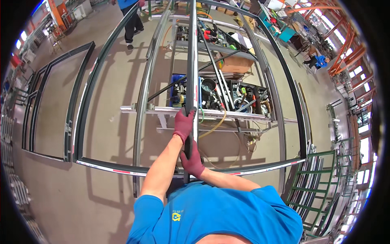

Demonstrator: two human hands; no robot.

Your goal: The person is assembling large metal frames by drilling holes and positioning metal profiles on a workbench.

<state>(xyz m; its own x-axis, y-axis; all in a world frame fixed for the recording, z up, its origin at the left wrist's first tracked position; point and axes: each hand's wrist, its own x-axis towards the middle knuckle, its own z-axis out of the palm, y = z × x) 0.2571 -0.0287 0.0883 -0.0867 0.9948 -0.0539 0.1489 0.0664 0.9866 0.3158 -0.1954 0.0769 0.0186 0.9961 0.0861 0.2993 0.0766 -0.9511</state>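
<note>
In front of me lies a large dark window frame (pixel 115 166) with white and red protective film along its edges. A dark middle bar (pixel 191 87) runs lengthwise through it. My left hand (pixel 184 124), in a dark red glove, is closed round this bar, a little inside the near edge. Closer to my body, my right hand (pixel 192 163) wears the same kind of glove and grips the bar's near part from the right. The palms and some fingertips are hidden by the bar.
Metal rails (pixel 144 95) of a stand support the frame. Beneath sit bins of tools and fittings (pixel 248 97) and a cardboard box (pixel 235 64). Another dark frame (pixel 70 101) stands at left, a green rack with profiles (pixel 315 173) at right. A person (pixel 132 20) stands beyond the far left.
</note>
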